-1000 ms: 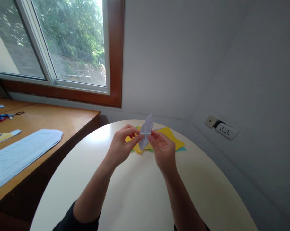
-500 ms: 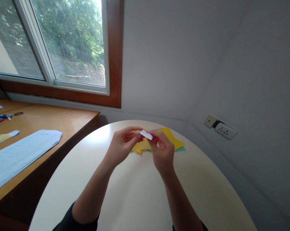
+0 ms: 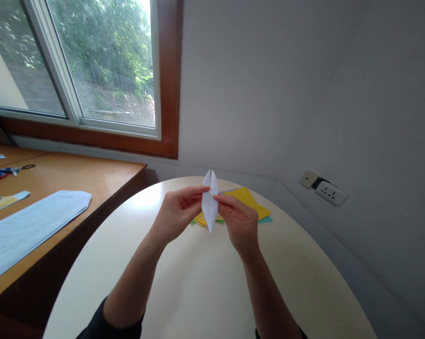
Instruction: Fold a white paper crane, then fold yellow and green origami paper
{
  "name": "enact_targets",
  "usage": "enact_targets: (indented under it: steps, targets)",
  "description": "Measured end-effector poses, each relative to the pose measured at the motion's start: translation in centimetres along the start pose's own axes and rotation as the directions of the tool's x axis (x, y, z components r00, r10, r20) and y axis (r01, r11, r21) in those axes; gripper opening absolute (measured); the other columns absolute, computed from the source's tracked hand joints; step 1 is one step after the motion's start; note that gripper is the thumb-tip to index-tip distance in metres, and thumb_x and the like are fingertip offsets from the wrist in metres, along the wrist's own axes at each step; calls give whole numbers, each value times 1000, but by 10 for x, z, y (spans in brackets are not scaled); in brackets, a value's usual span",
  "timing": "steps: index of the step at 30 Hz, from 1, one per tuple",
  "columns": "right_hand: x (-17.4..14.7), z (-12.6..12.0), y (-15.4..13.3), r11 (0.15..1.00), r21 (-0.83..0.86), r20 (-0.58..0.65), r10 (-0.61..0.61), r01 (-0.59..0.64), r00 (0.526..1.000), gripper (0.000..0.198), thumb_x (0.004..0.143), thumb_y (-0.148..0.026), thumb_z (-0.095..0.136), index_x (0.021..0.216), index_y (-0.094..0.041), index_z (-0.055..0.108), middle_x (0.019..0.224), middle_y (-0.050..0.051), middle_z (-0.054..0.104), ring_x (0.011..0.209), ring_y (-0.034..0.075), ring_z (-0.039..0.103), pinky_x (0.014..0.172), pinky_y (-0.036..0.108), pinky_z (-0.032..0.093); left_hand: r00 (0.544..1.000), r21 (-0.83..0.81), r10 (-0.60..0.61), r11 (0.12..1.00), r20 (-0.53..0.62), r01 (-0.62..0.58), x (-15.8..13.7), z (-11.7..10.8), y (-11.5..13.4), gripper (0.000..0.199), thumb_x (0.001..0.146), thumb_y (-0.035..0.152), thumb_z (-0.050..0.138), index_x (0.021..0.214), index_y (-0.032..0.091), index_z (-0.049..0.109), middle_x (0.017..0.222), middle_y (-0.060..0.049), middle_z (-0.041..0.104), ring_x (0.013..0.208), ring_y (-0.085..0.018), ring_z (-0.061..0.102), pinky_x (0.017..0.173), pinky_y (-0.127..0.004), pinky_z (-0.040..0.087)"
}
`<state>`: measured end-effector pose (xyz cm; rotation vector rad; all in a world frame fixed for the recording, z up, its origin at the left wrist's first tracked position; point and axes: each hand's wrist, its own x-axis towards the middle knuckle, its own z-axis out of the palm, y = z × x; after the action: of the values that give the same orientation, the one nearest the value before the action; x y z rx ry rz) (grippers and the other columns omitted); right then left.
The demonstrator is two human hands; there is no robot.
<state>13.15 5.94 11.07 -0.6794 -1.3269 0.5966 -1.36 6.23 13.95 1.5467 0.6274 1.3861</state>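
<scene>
A white folded paper stands upright between my two hands, above the far part of the round table. It is long and narrow, pointed at the bottom, with two points split apart at the top. My left hand pinches its left edge between thumb and fingers. On the opposite edge, my right hand grips it the same way. Behind and below the hands lie yellow sheets of paper, with a bit of blue-green paper showing from under them. My hands hide part of this pile.
The round white table fills the front. At left, a wooden desk bears a stack of printed sheets, scissors and a yellow paper piece. A wall socket is at right, and a window at upper left.
The folded white paper has turned from a flat, edge-on slant to upright, so its long pointed shape now shows. Both hands still hold it, a little farther apart.
</scene>
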Motion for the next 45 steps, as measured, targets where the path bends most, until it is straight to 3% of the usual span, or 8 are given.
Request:
enact_targets:
  steps: [5, 11, 16, 20, 26, 32, 45]
  targets:
    - [1, -3, -1, 999, -50, 9, 11, -11, 1000, 12, 72, -21, 66, 81, -25, 73, 85, 1, 73, 80, 16, 67, 75, 30, 55, 997, 8, 8, 1000, 75, -9, 0, -5, 0, 27, 72, 19, 68, 99, 13, 66, 98, -9, 71, 92, -20, 66, 81, -29, 55]
    - [1, -2, -5, 998, -58, 48, 22, -19, 999, 10, 72, -22, 66, 79, -25, 72, 81, 0, 72, 75, 16, 66, 72, 30, 55, 1000, 99, 21, 995, 15, -22, 1, -4, -1, 15, 72, 26, 68, 80, 14, 70, 82, -7, 72, 79, -20, 68, 72, -29, 56]
    - [2, 1, -3, 993, -95, -18, 63, -64, 998, 9, 71, -27, 65, 75, -21, 70, 69, 1, 70, 61, 14, 63, 62, 29, 54, 1000, 119, 26, 993, 16, -28, 2, -1, -4, 22, 74, 36, 66, 77, 15, 69, 78, -7, 72, 77, -20, 68, 72, -30, 55]
    - [2, 2, -1, 993, -68, -40, 94, -97, 995, 9, 70, -28, 65, 71, -20, 69, 63, 0, 68, 58, 14, 62, 59, 28, 53, 999, 85, 34, 996, 9, -34, 2, 1, -5, 25, 74, 38, 66, 81, 15, 65, 76, -6, 71, 77, -20, 68, 73, -31, 55]
    - [3, 2, 2, 989, 15, -19, 148, -148, 989, 11, 69, -30, 67, 69, -19, 67, 61, 0, 67, 58, 13, 63, 60, 28, 52, 999, 93, 32, 995, 2, -32, 3, 4, -4, 27, 73, 41, 66, 72, 14, 59, 73, -7, 70, 76, -20, 68, 72, -31, 56]
    - [3, 5, 0, 976, 78, -59, 209, -204, 976, 17, 63, -32, 73, 66, -18, 65, 61, 1, 69, 56, 15, 64, 57, 28, 53, 998, 126, 43, 991, -35, -39, 3, 6, -7, 24, 76, 37, 63, 71, 14, 58, 69, -6, 69, 69, -19, 68, 65, -29, 55]
    - [3, 4, -3, 959, 103, -79, 271, -262, 959, 27, 59, -39, 76, 60, -17, 60, 56, 1, 67, 56, 16, 66, 57, 28, 54, 990, 178, 101, 981, -101, -82, 2, 12, -14, 17, 76, 31, 61, 72, 16, 54, 66, -1, 64, 70, -17, 67, 64, -26, 54]
